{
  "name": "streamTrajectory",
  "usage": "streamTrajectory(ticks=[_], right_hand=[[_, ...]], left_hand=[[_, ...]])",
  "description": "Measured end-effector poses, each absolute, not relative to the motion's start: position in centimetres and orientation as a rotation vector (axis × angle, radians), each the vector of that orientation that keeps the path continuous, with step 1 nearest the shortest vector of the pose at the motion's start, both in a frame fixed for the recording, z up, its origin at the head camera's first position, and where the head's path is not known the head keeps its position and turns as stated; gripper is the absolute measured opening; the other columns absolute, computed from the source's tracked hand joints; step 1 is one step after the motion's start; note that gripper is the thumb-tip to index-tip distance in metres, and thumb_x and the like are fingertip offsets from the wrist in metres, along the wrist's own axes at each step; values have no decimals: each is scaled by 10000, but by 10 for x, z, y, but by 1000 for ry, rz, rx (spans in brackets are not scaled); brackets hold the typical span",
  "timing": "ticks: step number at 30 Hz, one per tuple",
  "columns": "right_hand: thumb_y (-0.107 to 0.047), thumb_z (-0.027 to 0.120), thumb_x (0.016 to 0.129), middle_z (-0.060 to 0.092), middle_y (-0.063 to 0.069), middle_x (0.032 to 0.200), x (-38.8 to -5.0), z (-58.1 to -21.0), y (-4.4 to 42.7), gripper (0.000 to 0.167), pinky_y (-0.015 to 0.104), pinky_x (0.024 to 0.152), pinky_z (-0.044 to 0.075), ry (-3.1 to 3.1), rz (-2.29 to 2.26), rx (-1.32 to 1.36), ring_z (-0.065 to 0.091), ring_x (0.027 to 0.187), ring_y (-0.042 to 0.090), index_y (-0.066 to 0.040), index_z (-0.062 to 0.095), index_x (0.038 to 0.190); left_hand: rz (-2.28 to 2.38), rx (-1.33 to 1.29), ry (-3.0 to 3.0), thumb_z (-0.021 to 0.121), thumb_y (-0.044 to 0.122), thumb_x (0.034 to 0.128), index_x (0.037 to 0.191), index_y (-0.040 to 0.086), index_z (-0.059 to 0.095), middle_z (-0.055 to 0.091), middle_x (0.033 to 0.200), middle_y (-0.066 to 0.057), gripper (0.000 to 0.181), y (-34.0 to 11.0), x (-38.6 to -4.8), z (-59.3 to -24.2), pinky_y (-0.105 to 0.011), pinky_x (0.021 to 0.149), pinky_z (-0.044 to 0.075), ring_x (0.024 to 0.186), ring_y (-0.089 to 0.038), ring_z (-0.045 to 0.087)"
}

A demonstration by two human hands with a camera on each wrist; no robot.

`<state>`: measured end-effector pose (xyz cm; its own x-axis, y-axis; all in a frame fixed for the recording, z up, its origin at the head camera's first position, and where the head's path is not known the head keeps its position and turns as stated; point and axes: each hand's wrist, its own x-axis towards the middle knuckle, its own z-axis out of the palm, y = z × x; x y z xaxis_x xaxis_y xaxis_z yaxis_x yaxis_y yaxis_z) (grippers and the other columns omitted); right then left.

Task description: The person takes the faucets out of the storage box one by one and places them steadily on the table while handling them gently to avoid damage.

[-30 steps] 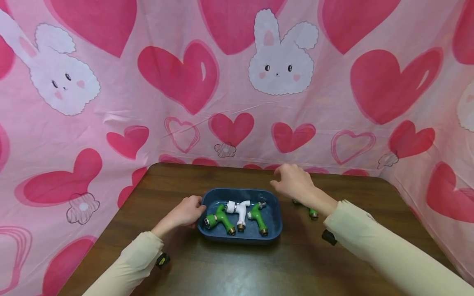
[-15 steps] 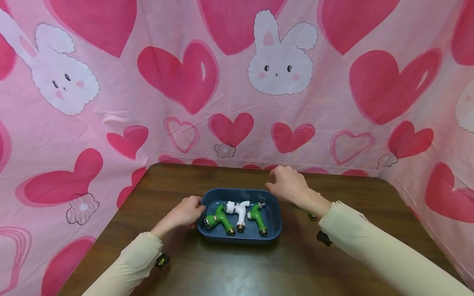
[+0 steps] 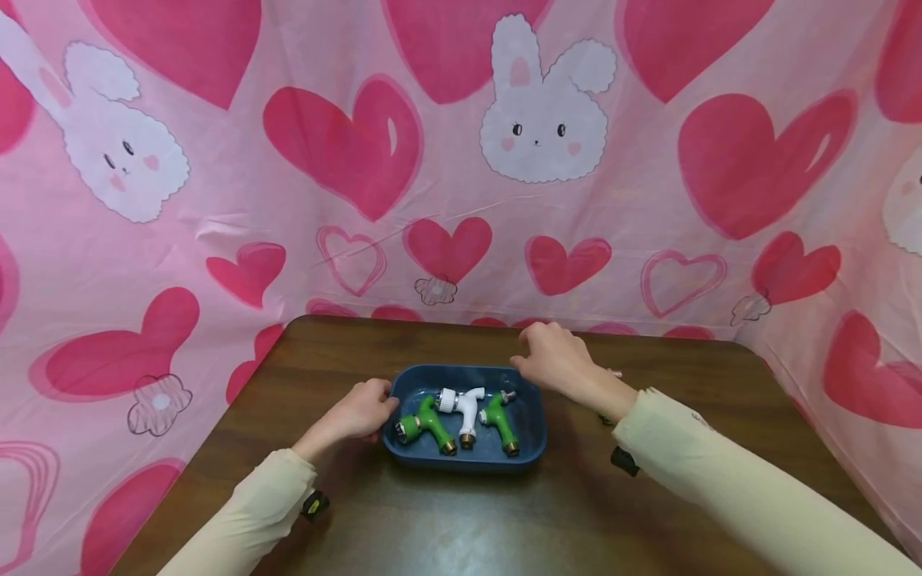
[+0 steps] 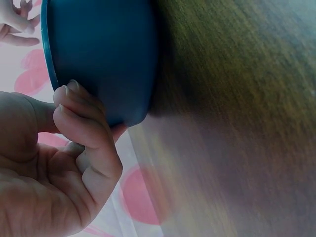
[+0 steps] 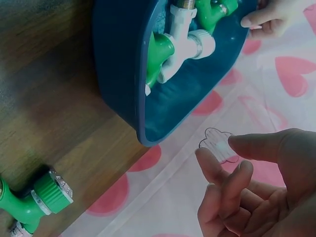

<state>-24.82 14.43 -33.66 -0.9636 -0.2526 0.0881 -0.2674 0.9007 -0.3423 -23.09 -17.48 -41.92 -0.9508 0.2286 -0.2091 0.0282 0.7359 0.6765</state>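
Observation:
A blue plastic basin (image 3: 468, 463) sits on the table, with three taps lying in it: a green tap (image 3: 434, 426) on the left, a white tap (image 3: 468, 416) in the middle and a green tap (image 3: 503, 428) on the right. My left hand (image 3: 362, 410) pinches the basin's left rim, its thumb at the edge and curled fingers against the outer wall. Above the far right corner hovers my right hand (image 3: 556, 359); the right wrist view shows its fingers loosely bent around nothing. Another green tap (image 5: 49, 195) lies on the table, mostly hidden by my right forearm in the head view.
The brown wooden table (image 3: 432, 528) has rounded far corners. A pink cloth (image 3: 446, 184) with hearts and rabbits hangs behind it and along both sides.
My right hand has moved slightly left, closer to the basin's far right corner. Its forearm now covers most of the tap on the table. The left hand keeps its place on the rim.

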Motion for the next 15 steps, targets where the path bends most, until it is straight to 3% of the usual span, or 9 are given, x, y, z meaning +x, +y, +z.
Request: streamTrajectory(ticks=[10, 15], right_hand=[[-304, 818, 906, 747, 164, 1177, -250, -344, 141, 425, 449, 685, 611, -3057, 542, 400, 728, 899, 295, -33, 758, 1228], [-299, 829, 898, 758, 137, 1092, -250, -347, 141, 405, 421, 664, 605, -3068, 540, 401, 716, 845, 264, -32, 767, 1197]], left_hand=[[1018, 203, 2657, 579, 110, 1082, 1196, -35, 624, 597, 614, -107, 190, -176, -231, -420, -271, 423, 468, 421, -171, 552], [1010, 201, 2660, 580, 110, 1081, 1203, -39, 624, 598, 611, -105, 197, -175, -231, -421, -268, 417, 464, 414, -165, 546]])
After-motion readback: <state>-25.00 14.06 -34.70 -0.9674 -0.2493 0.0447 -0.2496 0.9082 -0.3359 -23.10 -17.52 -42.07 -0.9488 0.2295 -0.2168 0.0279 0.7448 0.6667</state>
